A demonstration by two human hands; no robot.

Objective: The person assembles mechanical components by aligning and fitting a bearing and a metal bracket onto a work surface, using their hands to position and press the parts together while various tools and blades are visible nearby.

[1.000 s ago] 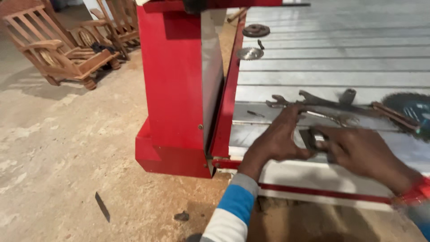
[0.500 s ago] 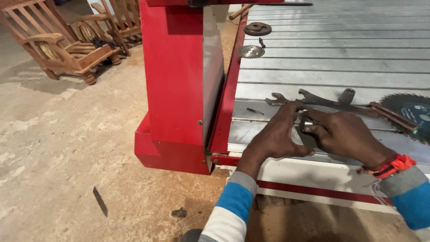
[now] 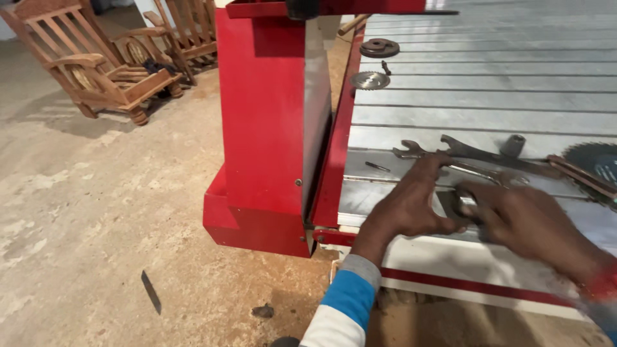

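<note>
My left hand (image 3: pixel 406 204) rests on the grey slotted machine table (image 3: pixel 488 96), fingers spread, index finger reaching toward the spanners (image 3: pixel 469 153). My right hand (image 3: pixel 524 218) is beside it, blurred, its fingers closed around a small dark metal part (image 3: pixel 464 204) held between both hands. What the part is cannot be made out. Two or three spanners and a socket (image 3: pixel 512 145) lie just beyond the hands. A dark toothed saw blade (image 3: pixel 594 160) sits at the right edge.
The machine's red column (image 3: pixel 263 122) stands to the left of the hands. A small saw blade (image 3: pixel 369 80) and a dark round flange (image 3: pixel 379 47) lie further back on the table. Wooden chairs (image 3: pixel 96 64) stand on the dusty concrete floor at top left.
The view has shifted slightly. My right hand has slid to the right and lower, away from the spanners, still on the small part. My left hand has stayed in place.
</note>
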